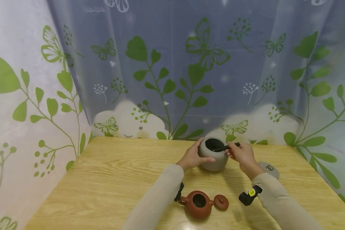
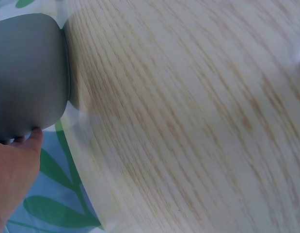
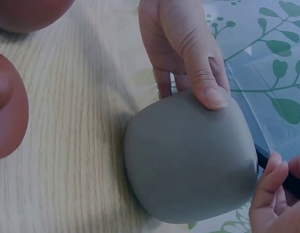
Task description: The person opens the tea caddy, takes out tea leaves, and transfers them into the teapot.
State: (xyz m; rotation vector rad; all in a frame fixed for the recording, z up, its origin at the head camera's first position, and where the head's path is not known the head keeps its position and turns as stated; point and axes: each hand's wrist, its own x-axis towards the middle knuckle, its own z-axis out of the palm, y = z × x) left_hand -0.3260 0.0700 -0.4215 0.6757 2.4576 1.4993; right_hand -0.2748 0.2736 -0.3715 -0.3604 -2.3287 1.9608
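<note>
A round grey jar [image 1: 213, 164] with a dark opening stands near the back of the table. My left hand [image 1: 191, 157] grips it from the left side, thumb across the front; in the right wrist view the left thumb and fingers [image 3: 213, 97] spread around its wall. Between the fingertips of my right hand [image 1: 243, 156], a slim black tea scoop or stick [image 1: 225, 148] is pinched, its far end inside the jar's mouth. Whatever the jar contains is too dark to tell. Only the jar's grey side [image 2: 28, 73] shows in the left wrist view.
Closer to me sits a reddish-brown teapot [image 1: 197, 210], uncovered, with dark contents or interior. Its round lid [image 1: 221, 202] lies by the spout. A grey lid [image 1: 268, 170] with a ring-like knob rests right of the jar, partly behind my right wrist. A printed curtain [image 1: 172, 95] borders the table's back.
</note>
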